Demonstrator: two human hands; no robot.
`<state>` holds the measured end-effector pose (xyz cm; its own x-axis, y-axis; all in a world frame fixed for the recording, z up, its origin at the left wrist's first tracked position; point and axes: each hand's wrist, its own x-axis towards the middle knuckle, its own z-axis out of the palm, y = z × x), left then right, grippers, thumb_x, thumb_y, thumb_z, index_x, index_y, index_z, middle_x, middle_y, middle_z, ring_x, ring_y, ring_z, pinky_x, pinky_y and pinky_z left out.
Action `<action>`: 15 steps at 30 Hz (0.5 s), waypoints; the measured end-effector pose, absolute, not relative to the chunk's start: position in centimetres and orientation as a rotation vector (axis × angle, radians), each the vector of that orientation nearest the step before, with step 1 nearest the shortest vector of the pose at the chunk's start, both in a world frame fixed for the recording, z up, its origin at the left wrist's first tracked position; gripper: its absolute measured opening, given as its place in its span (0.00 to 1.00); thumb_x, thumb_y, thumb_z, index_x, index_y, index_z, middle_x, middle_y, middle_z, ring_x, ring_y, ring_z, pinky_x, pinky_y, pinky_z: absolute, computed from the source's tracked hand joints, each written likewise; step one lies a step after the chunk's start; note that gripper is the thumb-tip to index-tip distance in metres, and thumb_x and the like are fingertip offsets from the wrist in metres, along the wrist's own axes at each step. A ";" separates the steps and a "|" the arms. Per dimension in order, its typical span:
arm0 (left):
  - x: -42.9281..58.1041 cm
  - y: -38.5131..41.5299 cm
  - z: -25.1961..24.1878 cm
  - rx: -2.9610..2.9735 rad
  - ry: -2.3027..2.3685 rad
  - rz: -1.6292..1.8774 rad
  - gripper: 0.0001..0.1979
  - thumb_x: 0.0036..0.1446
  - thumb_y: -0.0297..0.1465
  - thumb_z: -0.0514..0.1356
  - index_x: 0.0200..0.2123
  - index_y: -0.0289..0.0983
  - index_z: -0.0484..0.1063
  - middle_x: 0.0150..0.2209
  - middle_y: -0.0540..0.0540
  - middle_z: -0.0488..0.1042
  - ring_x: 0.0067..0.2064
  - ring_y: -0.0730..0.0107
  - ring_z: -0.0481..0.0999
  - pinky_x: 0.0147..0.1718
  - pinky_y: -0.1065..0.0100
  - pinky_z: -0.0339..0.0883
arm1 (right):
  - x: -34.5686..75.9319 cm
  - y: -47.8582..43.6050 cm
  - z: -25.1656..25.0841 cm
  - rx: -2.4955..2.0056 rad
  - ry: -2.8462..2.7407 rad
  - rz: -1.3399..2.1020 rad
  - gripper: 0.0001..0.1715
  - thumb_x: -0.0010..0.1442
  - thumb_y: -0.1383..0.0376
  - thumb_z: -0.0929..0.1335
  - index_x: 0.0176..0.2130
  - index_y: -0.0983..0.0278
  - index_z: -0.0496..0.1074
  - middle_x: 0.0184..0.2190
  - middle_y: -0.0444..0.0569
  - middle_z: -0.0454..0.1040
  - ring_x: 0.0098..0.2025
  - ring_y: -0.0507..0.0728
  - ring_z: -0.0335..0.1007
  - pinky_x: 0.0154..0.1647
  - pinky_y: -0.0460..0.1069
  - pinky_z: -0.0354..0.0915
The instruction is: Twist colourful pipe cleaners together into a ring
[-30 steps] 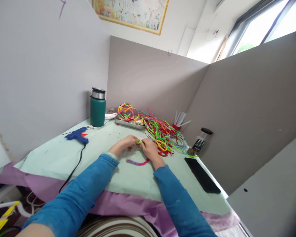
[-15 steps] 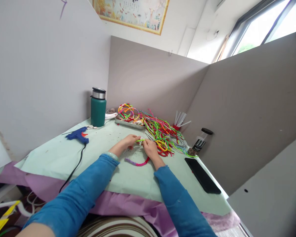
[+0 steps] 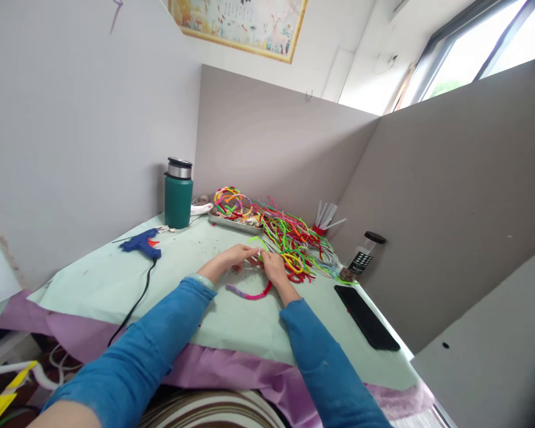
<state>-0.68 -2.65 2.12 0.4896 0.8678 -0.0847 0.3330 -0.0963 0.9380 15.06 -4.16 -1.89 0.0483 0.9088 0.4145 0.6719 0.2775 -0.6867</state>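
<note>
A lime-green pipe cleaner curves up from between my fingertips at the middle of the table. My left hand is closed, its thumb and fingers pinched together at the near end of this strand. Close beside it, my right hand is closed on the pipe cleaner too. From under the right hand a fuzzy red, pink and purple strip curves out to the left over the table cover. The exact grip is partly hidden by the fingers.
Behind my hands lie a heap of coloured pipe cleaners and a metal tray. To the left are a green bottle and a blue glue gun with its cord. A black phone-like slab and a clear jar stand right.
The lime-green pipe cleaner, earlier stretched flat between my hands, now bends up and away behind the fingertips. My left hand has shifted slightly right, closer to the right hand.
</note>
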 end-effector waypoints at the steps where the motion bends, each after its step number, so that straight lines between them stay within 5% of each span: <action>1: -0.7 -2.6 2.0 1.696 1.036 0.625 0.30 0.47 0.52 0.55 0.40 0.32 0.72 0.31 0.43 0.75 0.15 0.82 0.54 0.14 0.74 0.53 | 15.1 -4.2 -1.9 -1.462 -1.697 0.339 0.30 0.60 0.51 0.54 0.21 0.64 0.70 0.18 0.46 0.70 0.22 0.52 0.61 0.24 0.46 0.53; 15: -0.8 -2.5 1.3 1.803 0.968 0.662 0.20 0.44 0.45 0.59 0.32 0.33 0.68 0.23 0.50 0.69 0.16 0.82 0.55 0.15 0.75 0.49 | 14.8 -4.7 -1.8 -1.474 -1.774 0.062 0.18 0.56 0.55 0.60 0.24 0.64 0.68 0.20 0.43 0.67 0.23 0.50 0.58 0.26 0.45 0.49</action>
